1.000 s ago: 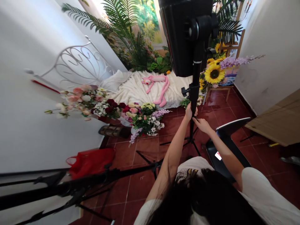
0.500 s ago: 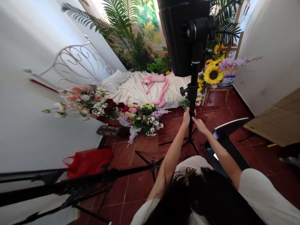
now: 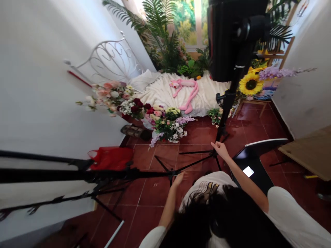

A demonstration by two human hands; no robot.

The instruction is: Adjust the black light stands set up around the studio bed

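Note:
A black light stand [image 3: 227, 106] rises at the right of centre, with a dark lamp head [image 3: 230, 38] on top; it leans a little to the right. Low on its pole, my right hand [image 3: 220, 150] is closed in a pinch at the pole. My left hand [image 3: 181, 178] is off this stand, slightly blurred, its fingers loosely apart with nothing seen in them. It hovers beside the leg hub of a second black stand [image 3: 152, 174], which reaches in from the left edge.
A black chair [image 3: 254, 168] with a phone [image 3: 248, 171] on it is at the right. Ahead lie a pink plush toy [image 3: 184, 83] on a white blanket [image 3: 155, 93], flowers [image 3: 168, 127] and sunflowers [image 3: 250, 84]. A red bag [image 3: 113, 158] rests at the left.
My left hand has let go of the pole and moved down and left. My right hand sits lower on the pole. The view has shifted left, and the light stand now leans.

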